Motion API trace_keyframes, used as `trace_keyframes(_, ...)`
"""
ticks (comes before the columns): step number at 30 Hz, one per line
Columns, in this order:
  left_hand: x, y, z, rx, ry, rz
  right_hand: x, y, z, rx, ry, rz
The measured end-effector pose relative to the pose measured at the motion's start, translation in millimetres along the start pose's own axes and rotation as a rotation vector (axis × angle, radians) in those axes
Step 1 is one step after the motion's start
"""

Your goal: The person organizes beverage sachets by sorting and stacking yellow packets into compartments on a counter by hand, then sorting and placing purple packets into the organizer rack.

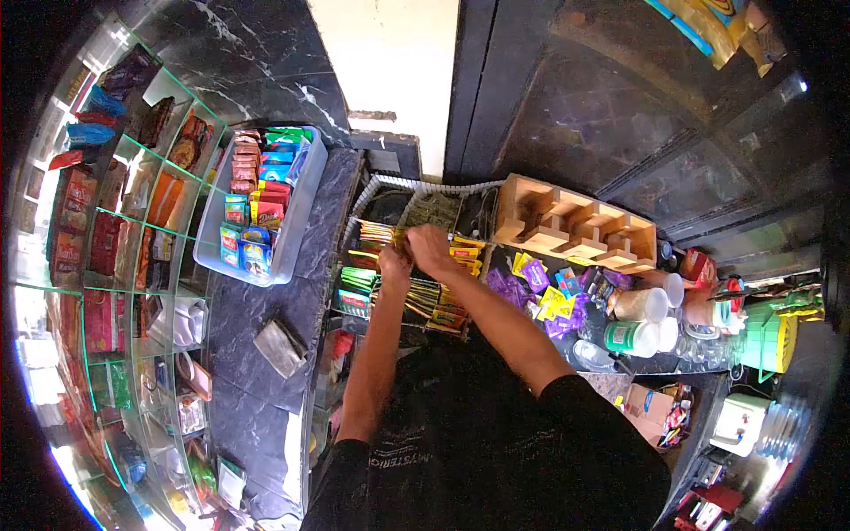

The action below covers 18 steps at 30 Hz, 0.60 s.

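Observation:
A wire-edged rack (381, 181) holds rows of upright sachets, with green ones (358, 279) at the left and yellow-and-red ones (450, 316) at the right. Over its middle, my left hand (394, 263) is closed beside my right hand (428, 247), whose fingers are also closed. Both are at the row of yellow-edged sachets (376, 233). What lies between the fingertips is too small and hidden to name. My forearms cover part of the rows below.
A plastic bin (308, 190) of sachets stands left on the dark counter (257, 332), near a folded packet (282, 347). Glass shelves line the far left. At right are a wooden divided box (567, 221), loose purple and yellow packets (556, 303) and several jars (642, 305).

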State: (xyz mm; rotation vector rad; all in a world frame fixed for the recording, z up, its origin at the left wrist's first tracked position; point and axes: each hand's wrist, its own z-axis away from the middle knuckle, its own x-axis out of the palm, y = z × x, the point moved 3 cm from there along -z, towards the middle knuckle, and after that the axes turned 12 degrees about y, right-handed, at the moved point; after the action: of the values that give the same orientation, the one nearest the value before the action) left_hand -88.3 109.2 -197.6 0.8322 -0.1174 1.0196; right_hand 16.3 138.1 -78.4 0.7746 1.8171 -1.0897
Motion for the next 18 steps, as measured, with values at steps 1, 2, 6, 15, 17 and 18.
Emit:
trace_keyframes(1,1,-1,-3,-0.005,-0.022,0.058,-2,1,0,0.012,-0.024,-0.032)
trace_keyframes(2,3,1,1,-0.007,-0.024,0.057,-3,2,2,0.025,-0.051,-0.062)
trace_keyframes(6,9,5,6,-0.019,-0.010,-0.008,-16,-3,5,0.065,0.086,-0.104)
trace_keyframes(15,0,8,-5,-0.107,-0.017,0.063,5,18,-4,0.020,0.062,-0.153)
trace_keyframes(17,0,8,-1,-0.141,0.076,0.059,7,20,-5,0.017,0.112,-0.149)
trace_keyframes(18,-2,6,-4,-0.108,0.096,0.028,6,20,-5,0.019,0.112,-0.148)
